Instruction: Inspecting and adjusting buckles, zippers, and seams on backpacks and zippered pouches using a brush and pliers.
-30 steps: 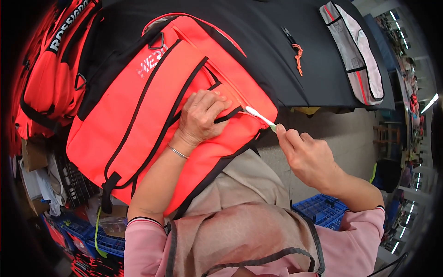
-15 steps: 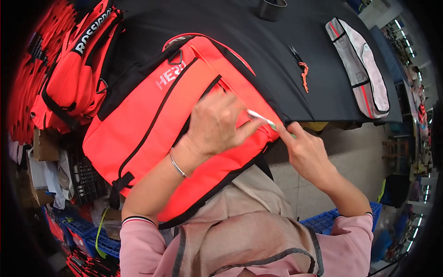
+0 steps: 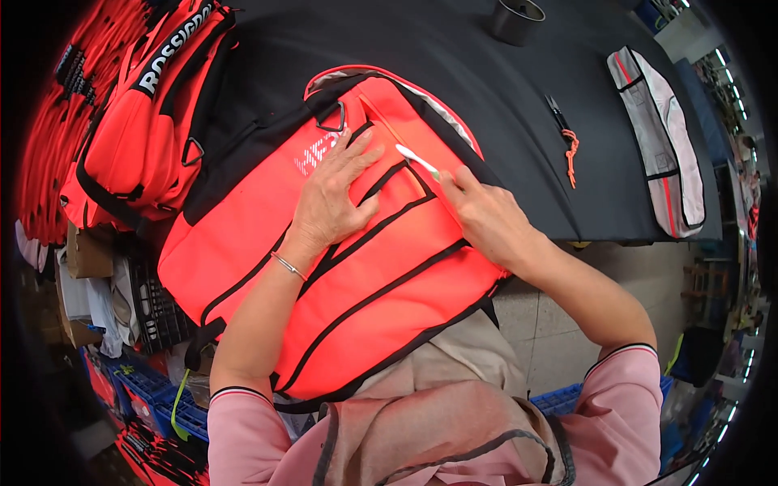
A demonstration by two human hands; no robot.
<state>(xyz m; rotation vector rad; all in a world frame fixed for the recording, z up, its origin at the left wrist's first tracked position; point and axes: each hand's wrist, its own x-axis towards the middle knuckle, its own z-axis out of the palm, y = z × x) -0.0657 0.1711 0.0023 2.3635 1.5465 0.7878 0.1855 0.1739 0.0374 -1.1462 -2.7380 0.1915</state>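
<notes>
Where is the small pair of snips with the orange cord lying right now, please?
In the head view the snips lie on the black table, right of the orange bag, between it and the grey panel.

The bag point(image 3: 356, 267) is bright orange-red with black trim; the bench point(image 3: 502, 89) is black; the stick point(image 3: 416, 160) is white.

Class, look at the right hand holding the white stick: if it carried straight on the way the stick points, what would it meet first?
Probably the left hand, whose fingertips lie on the red bag just ahead of the white stick in the right hand; depth is unclear.
</notes>
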